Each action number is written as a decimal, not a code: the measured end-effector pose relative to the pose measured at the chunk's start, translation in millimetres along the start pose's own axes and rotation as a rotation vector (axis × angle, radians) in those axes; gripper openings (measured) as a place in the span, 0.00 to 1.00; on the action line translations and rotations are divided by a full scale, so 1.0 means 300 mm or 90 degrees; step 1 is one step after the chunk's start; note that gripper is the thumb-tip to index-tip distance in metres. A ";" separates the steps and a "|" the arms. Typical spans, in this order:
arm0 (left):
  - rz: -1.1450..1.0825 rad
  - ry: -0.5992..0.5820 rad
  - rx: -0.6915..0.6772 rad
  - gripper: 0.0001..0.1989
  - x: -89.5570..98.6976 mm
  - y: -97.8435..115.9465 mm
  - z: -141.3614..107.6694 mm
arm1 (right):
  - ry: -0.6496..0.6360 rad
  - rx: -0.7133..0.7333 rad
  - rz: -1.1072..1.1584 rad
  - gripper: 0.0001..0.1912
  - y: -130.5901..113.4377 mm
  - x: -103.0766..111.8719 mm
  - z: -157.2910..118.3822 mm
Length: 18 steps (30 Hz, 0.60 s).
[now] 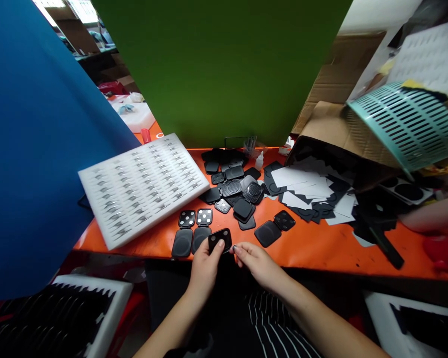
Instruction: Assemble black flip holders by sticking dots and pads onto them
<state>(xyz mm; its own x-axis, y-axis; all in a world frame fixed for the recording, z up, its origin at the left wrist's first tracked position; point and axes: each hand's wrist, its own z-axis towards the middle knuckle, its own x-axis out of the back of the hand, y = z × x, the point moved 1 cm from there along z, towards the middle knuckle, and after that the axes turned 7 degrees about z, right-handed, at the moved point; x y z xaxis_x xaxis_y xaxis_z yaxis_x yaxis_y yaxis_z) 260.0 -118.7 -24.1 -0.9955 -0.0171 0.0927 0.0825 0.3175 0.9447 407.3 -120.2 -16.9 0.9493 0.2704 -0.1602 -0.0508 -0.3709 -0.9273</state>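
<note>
My left hand (206, 263) is closed on a black plate with round silver spots (226, 238), thumb on top, at the table's front edge. Beside its right edge, my right hand (252, 258) pinches something small whose shape I cannot make out. Two hinged black pieces (182, 242) lie open just behind my left hand. Another open hinged piece (268, 233) rests to the right. Behind them a loose pile of black pieces (242, 210) spreads over the orange table (321, 251).
A white foam tray with rows of metal parts (145, 186) lies left. On the right are papers (306, 184), a cardboard box (330, 127), a teal basket (406, 124) and another person's arm (431, 214). Foam trays (123, 293) stand low. A green panel (224, 74) rises behind.
</note>
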 end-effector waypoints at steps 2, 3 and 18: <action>0.085 0.012 -0.060 0.12 -0.007 0.012 -0.016 | 0.021 0.024 -0.042 0.18 -0.003 -0.006 -0.008; 0.120 0.007 -0.095 0.12 -0.011 0.017 -0.026 | 0.027 0.027 -0.048 0.19 -0.004 -0.009 -0.011; 0.306 -0.086 -0.515 0.20 0.014 -0.014 -0.094 | -0.125 -0.327 0.615 0.06 -0.012 -0.011 -0.061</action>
<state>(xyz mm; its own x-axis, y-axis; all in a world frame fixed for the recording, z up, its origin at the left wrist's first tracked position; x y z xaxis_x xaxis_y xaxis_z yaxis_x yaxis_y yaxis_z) 256.9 -146.8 -18.8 -0.8394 0.0702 0.5390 0.4411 -0.4916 0.7509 410.0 -136.2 -6.7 0.5117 -0.2125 -0.8325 -0.5650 -0.8132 -0.1397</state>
